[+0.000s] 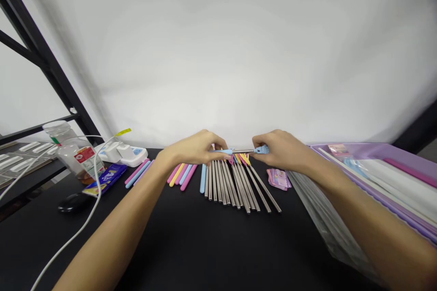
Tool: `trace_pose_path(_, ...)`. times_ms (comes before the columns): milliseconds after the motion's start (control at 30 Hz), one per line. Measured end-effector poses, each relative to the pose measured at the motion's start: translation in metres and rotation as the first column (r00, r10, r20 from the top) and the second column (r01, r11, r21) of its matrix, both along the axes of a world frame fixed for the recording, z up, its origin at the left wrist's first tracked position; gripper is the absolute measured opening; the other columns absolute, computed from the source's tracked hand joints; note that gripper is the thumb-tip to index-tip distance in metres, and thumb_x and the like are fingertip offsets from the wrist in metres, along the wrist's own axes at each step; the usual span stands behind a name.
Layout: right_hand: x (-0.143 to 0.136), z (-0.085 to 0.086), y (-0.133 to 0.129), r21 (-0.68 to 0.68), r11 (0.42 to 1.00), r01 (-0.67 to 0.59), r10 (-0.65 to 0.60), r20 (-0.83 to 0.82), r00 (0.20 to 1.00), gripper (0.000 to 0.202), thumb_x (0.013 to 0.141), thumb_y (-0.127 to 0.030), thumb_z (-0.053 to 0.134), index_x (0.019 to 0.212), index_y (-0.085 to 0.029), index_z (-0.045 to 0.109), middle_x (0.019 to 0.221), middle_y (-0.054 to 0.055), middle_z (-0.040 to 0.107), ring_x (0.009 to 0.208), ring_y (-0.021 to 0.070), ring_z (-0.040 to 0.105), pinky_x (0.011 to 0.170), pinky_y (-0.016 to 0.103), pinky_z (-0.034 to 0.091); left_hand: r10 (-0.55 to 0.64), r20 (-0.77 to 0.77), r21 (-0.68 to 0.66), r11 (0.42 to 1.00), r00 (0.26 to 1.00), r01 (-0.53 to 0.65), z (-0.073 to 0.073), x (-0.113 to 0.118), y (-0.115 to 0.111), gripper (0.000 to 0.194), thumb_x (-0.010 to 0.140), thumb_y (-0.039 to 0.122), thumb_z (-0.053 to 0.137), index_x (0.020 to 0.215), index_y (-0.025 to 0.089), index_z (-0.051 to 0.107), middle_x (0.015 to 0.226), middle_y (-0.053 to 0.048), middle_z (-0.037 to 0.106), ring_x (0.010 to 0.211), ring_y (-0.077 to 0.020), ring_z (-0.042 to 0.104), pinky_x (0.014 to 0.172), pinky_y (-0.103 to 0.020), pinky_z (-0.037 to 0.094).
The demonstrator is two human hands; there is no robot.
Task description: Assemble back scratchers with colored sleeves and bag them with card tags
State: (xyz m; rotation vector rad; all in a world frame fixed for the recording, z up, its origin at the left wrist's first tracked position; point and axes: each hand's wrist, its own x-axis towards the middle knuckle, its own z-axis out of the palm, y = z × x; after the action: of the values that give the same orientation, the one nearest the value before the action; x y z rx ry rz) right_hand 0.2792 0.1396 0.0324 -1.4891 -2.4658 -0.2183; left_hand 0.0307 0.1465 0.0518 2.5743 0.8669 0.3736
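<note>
Blue-ended metal rod [243, 151] spans the gap between a worker's two bare hands, raised above the far side of a black bench [211, 250] and roughly level before a pale wall [218, 54]. The left hand [212, 148] has its thumb and fingers closed around the light-blue sleeve at one end; the right hand [271, 146] is curled tight about the blue head at the other. Gripping opposite ends appears to steady the piece and hold it straight, leaving the middle free.

Below, metal rods [223, 186] lie side by side, bare ends toward the worker, with pink and yellow heads [243, 159] visible at the wall end of some. Those on the right fan outward; the layout probably makes each easy to pick out singly. A blue tube [203, 178] lies along their left edge, while pink, yellow and blue tubes [182, 175] are grouped by themselves farther left, seemingly sorted from the metal. Small printed cards [279, 179] sit near the right hand, between the rods and a purple bin [316, 147].

The held piece shows a thin, shiny silver shaft and smooth pale-blue sleeve. Its head is a stronger blue, mostly covered by fingers, so its full shape cannot be told.
</note>
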Motion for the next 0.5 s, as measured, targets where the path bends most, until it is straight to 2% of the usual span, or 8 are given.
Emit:
trace_pose_path(167, 0.018, 0.006, 0.002, -0.146, 0.989, -0.036, 0.028, -0.059, 0.998, 0.031, 0.081, -0.052, 0.059, 0.075, -0.021, 0.059, 0.065, 0.000, 0.062, 0.060, 0.0158, 0.053, 0.055, 0.026, 0.032, 0.040, -0.054, -0.019, 0.999, 0.998, -0.041, -0.001, -0.006, 0.004, 0.030, 0.089, 0.045, 0.057, 0.090, 0.015, 0.064, 0.076, -0.003, 0.066, 0.059, -0.0128, 0.064, 0.056, -0.024, 0.042)
trace_pose_path(233, 0.025, 0.009, 0.001, -0.213, 0.976, -0.040, 0.019, -0.098, 0.995, 0.026, 0.079, -0.047, 0.063, 0.081, -0.021, 0.062, 0.069, 0.000, 0.066, 0.063, 0.0162, 0.057, 0.057, 0.026, 0.036, 0.063, -0.089, 0.005, 0.998, 0.994, -0.062, -0.004, -0.005, 0.005, 0.023, 0.088, 0.039, 0.057, 0.089, 0.016, 0.060, 0.079, -0.003, 0.066, 0.059, -0.0127, 0.063, 0.056, -0.024, 0.040)
trace_pose_path(300, 0.034, 0.013, 0.003, -0.255, 0.967, -0.009, -0.023, -0.122, 0.992, 0.016, 0.077, -0.035, 0.062, 0.086, -0.021, 0.063, 0.074, 0.000, 0.068, 0.066, 0.0160, 0.060, 0.059, 0.025, 0.039, 0.097, -0.112, 0.059, 0.994, 0.989, -0.091, -0.007, -0.003, 0.005, 0.017, 0.087, 0.034, 0.057, 0.092, 0.018, 0.057, 0.081, -0.003, 0.065, 0.057, -0.0125, 0.060, 0.054, -0.025, 0.038)
trace_pose_path(367, 0.046, 0.015, 0.005, -0.286, 0.956, 0.066, -0.096, -0.092, 0.991, 0.013, 0.077, -0.030, 0.059, 0.086, -0.022, 0.064, 0.076, 0.001, 0.070, 0.065, 0.0161, 0.061, 0.058, 0.026, 0.041, 0.121, -0.132, 0.102, 0.989, 0.984, -0.108, -0.010, 0.000, 0.004, 0.017, 0.088, 0.032, 0.055, 0.098, 0.019, 0.056, 0.078, -0.002, 0.064, 0.057, -0.0132, 0.056, 0.052, -0.025, 0.035)
trace_pose_path(433, 0.058, 0.016, 0.008, -0.317, 0.927, 0.200, -0.211, -0.001, 0.977, 0.014, 0.076, -0.032, 0.061, 0.085, -0.023, 0.065, 0.081, 0.003, 0.071, 0.065, 0.0177, 0.062, 0.058, 0.028, 0.042, 0.123, -0.147, 0.123, 0.987, 0.981, -0.105, -0.013, 0.006, 0.003, 0.022, 0.089, 0.035, 0.054, 0.105, 0.020, 0.057, 0.073, -0.001, 0.063, 0.058, -0.0146, 0.053, 0.053, -0.026, 0.034)
trace_pose_path(500, 0.069, 0.016, 0.010, -0.341, 0.842, 0.419, -0.399, 0.131, 0.908, 0.016, 0.073, -0.034, 0.066, 0.083, -0.020, 0.066, 0.079, 0.007, 0.072, 0.064, 0.0209, 0.064, 0.057, 0.031, 0.044, 0.068, -0.129, 0.107, 0.993, 0.989, -0.054, -0.017, 0.014, 0.002, 0.029, 0.093, 0.041, 0.050, 0.112, 0.021, 0.060, 0.080, -0.002, 0.067, 0.065, -0.0158, 0.057, 0.058, -0.026, 0.037)
